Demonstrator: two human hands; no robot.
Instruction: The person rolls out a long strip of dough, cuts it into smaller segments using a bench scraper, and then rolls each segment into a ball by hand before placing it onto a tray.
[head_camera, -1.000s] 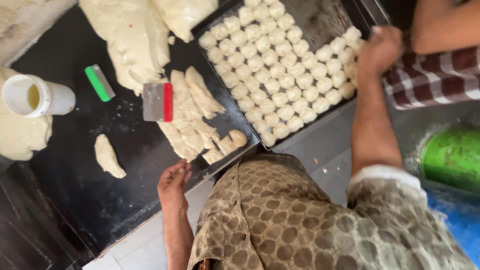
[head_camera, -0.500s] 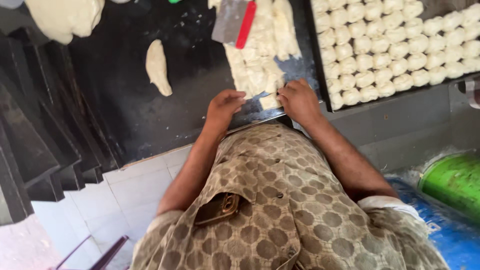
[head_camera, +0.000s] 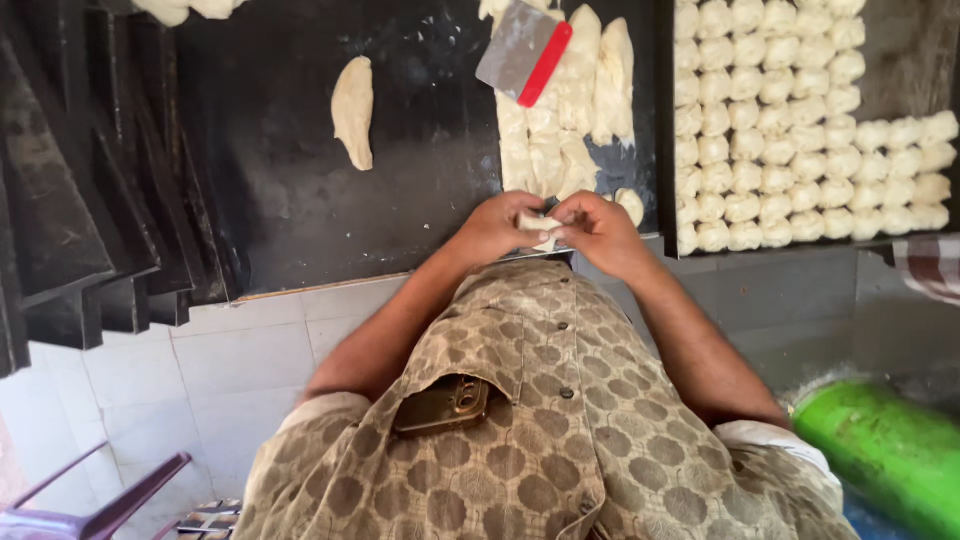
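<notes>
My left hand (head_camera: 497, 226) and my right hand (head_camera: 597, 232) meet at the near edge of the black worktop (head_camera: 280, 190), both pinching one small piece of pale dough (head_camera: 540, 224) between the fingers. Just beyond them lie several cut dough pieces (head_camera: 560, 140) in a strip, with a metal scraper with a red grip (head_camera: 524, 52) resting on top. To the right, a dark tray (head_camera: 900, 60) holds rows of several small shaped dough balls (head_camera: 800, 150).
A lone elongated dough piece (head_camera: 352, 110) lies on the worktop to the left. Stacked dark trays (head_camera: 80, 200) stand at the far left. A green cylinder (head_camera: 890, 450) lies at the lower right, a purple chair (head_camera: 90, 505) at the lower left.
My right hand came back from the tray to the worktop's near edge. Both hands closed together on a small dough piece. The view shifted left and down.
</notes>
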